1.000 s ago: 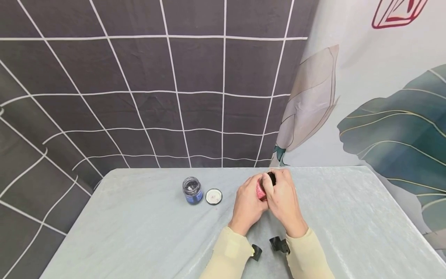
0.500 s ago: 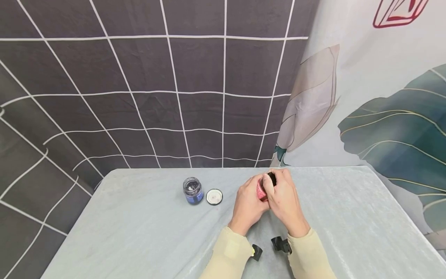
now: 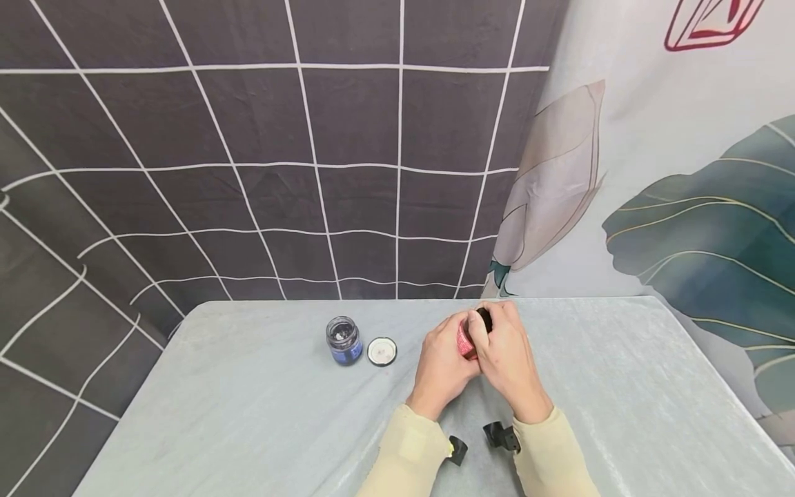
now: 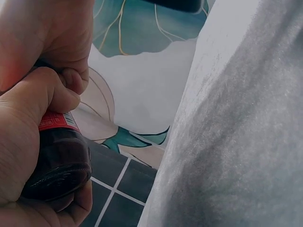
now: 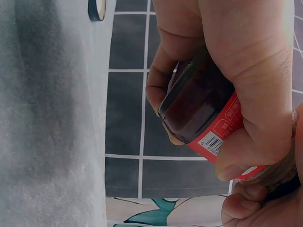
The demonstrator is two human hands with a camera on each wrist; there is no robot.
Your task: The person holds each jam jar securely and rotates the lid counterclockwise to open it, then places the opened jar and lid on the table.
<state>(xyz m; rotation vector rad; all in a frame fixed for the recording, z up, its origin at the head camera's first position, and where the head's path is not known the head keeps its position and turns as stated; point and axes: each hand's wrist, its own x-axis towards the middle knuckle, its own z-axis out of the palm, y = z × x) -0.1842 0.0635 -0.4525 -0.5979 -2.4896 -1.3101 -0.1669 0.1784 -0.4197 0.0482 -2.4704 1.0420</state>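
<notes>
My left hand (image 3: 439,366) grips a glass jar (image 5: 201,106) with a red label and dark contents, held tilted above the table. Fingers of that hand wrap round its body in both wrist views. Curled over the jar's dark lid (image 3: 484,319) is my right hand (image 3: 509,359), its thumb lying across the top. Most of the lid is hidden by the right fingers. In the left wrist view the rounded glass base (image 4: 59,163) and part of the label's barcode show.
To the left stands an uncapped glass jar (image 3: 345,351) with a blue label and dark residue inside. Beside it a round lid (image 3: 381,351) lies with its white inside up. A pale grey cloth covers the table (image 3: 248,414); a dark gridded curtain (image 3: 348,138) hangs behind.
</notes>
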